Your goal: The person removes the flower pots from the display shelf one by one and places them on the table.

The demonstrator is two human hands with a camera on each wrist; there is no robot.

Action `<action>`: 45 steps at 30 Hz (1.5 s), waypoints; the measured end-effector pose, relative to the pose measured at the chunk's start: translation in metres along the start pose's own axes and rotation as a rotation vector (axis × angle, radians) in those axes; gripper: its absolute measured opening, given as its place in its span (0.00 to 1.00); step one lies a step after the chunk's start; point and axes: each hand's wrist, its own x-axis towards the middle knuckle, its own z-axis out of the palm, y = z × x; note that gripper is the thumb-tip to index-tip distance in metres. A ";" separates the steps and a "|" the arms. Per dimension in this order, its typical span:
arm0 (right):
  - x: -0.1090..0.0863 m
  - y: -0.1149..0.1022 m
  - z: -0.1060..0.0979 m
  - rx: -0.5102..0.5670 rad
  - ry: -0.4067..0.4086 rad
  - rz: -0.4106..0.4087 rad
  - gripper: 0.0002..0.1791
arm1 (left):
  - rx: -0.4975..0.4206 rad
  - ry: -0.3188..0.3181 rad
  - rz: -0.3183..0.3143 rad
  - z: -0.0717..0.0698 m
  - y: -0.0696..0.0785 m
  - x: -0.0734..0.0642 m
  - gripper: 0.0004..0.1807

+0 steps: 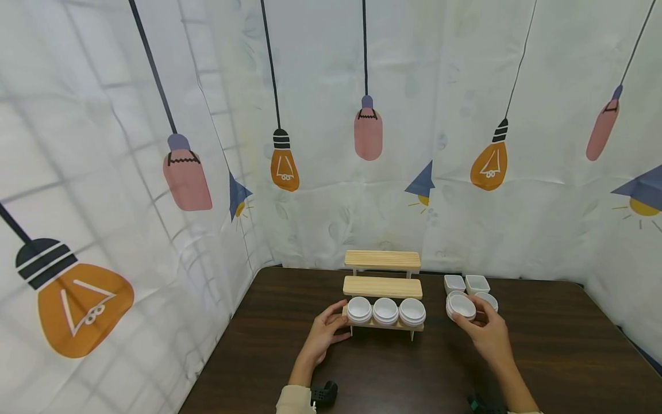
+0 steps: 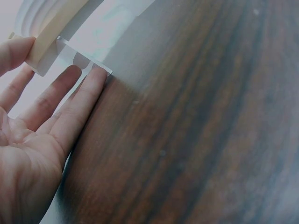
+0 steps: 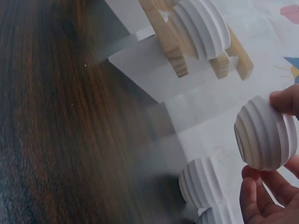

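A tiered display stand with wooden shelves (image 1: 383, 286) and clear legs stands at the table's middle. Three white ribbed round bowls (image 1: 385, 310) sit in a row on its lowest shelf. My left hand (image 1: 323, 332) grips the left end of that shelf; in the left wrist view, the thumb (image 2: 16, 53) lies against the board's end, other fingers stretched by the clear leg. Right of the stand, my right hand (image 1: 486, 333) holds another white ribbed bowl (image 3: 264, 133) between thumb and fingers, raised above the table.
Behind the held bowl are two white square bowls (image 1: 477, 284) and another round white bowl (image 1: 487, 300). In the right wrist view, ribbed bowls (image 3: 201, 182) stand on the dark wooden table (image 1: 289, 305). A lamp-patterned curtain (image 1: 320, 224) borders the table's back and left.
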 end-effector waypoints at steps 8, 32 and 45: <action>-0.001 0.007 -0.005 -0.025 -0.013 0.029 0.35 | 0.001 -0.003 0.005 0.000 0.000 -0.001 0.29; -0.002 0.030 -0.011 -0.105 -0.059 0.063 0.36 | 0.002 0.000 0.007 0.002 -0.001 0.000 0.29; 0.002 0.040 -0.013 -0.146 -0.123 0.092 0.37 | 0.006 0.000 0.007 0.000 0.002 -0.001 0.29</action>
